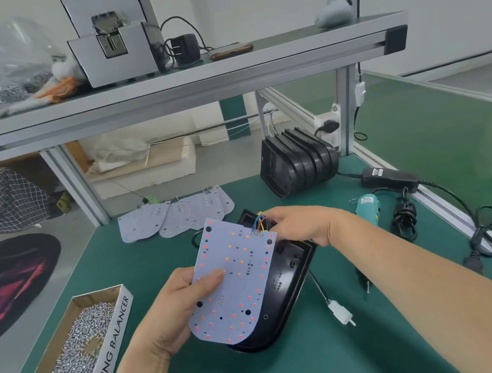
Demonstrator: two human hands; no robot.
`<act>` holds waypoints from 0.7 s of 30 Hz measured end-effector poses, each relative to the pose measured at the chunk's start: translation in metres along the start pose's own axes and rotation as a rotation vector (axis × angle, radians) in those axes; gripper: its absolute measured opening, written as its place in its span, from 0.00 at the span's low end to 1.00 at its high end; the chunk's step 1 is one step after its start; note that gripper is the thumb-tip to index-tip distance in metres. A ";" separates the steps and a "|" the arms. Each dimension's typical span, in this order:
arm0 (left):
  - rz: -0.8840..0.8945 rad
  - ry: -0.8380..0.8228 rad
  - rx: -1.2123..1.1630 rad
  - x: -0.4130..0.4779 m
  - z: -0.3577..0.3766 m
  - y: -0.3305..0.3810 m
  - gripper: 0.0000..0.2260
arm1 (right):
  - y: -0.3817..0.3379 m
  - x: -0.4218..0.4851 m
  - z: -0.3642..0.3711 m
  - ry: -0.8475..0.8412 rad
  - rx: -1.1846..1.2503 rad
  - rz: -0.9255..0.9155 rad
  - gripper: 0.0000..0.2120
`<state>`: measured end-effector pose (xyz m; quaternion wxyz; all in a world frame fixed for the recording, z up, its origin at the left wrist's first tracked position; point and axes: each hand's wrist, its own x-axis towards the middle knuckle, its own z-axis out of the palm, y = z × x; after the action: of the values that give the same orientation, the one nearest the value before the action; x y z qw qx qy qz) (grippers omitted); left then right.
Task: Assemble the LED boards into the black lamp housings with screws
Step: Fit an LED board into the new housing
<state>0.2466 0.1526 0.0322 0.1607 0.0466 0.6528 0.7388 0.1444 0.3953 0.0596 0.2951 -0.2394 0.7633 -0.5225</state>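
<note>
White LED board [236,278], studded with red and orange diodes, seen from the head camera at the centre of a green bench mat [299,371]. Tilted above black lamp housing [288,279], near edge on or just over housing rim, cannot tell which. Pinched at left edge by left hand [174,313], thumb on top. Far end of housing gripped by right hand [302,225], fingers curled beside coloured wires [259,223] at far edge of board.

Likely risks: wires trapped under board on lowering, or tugged at solder joints with further tilting. Board slipping from so thin a pinch. Screw holes missing housing posts, probably from seating at an angle.

Around: open carton of screws [72,359] near left, well apart from housing, with left forearm in between. Spare LED boards [175,217] fanned out at far side. Stack of black housings [298,158] far right. Teal electric screwdriver [367,209] lying just right of right hand, reach unobstructed. White plug [340,314] on lead at near right of housing.
</note>
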 end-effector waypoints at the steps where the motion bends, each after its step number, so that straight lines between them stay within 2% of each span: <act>1: 0.002 0.007 -0.036 0.001 -0.001 -0.001 0.18 | 0.002 -0.002 -0.002 -0.060 0.146 0.011 0.08; 3: 0.018 0.035 -0.134 0.001 -0.003 -0.005 0.20 | 0.006 -0.004 -0.006 -0.122 0.404 0.016 0.13; 5: 0.034 0.078 -0.220 0.002 -0.004 -0.010 0.21 | 0.008 -0.002 -0.005 -0.050 0.505 0.059 0.33; 6: 0.039 0.099 -0.247 0.002 -0.003 -0.012 0.21 | 0.009 0.000 -0.002 0.023 0.486 0.069 0.40; 8: 0.048 0.122 -0.275 0.002 -0.002 -0.016 0.21 | 0.010 0.007 0.005 0.192 0.365 0.064 0.46; 10: 0.055 0.122 -0.284 0.001 -0.001 -0.018 0.21 | 0.010 0.007 0.012 0.247 0.262 0.037 0.45; 13: 0.057 0.098 -0.248 -0.001 0.000 -0.015 0.21 | 0.008 0.011 0.021 0.278 0.364 0.092 0.32; 14: 0.059 0.086 -0.229 -0.001 0.001 -0.014 0.21 | 0.006 0.013 0.022 0.342 0.297 0.090 0.24; 15: 0.063 0.074 -0.214 -0.002 0.001 -0.013 0.22 | 0.004 0.015 0.021 0.402 0.128 0.075 0.16; 16: 0.070 0.066 -0.206 -0.002 0.001 -0.012 0.23 | 0.002 0.017 0.021 0.447 -0.021 0.069 0.12; 17: 0.078 0.064 -0.205 -0.003 0.001 -0.012 0.24 | 0.004 0.019 0.020 0.521 -0.121 0.058 0.12; 18: 0.089 0.069 -0.203 -0.004 0.001 -0.011 0.25 | 0.006 0.020 0.018 0.565 -0.172 0.071 0.16; 21: 0.101 0.077 -0.179 -0.006 0.001 -0.010 0.21 | 0.011 0.015 0.009 0.574 -0.034 0.030 0.26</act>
<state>0.2541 0.1527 0.0236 0.1016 0.0363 0.5869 0.8024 0.1394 0.3830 0.0433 0.0709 -0.0752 0.8277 -0.5516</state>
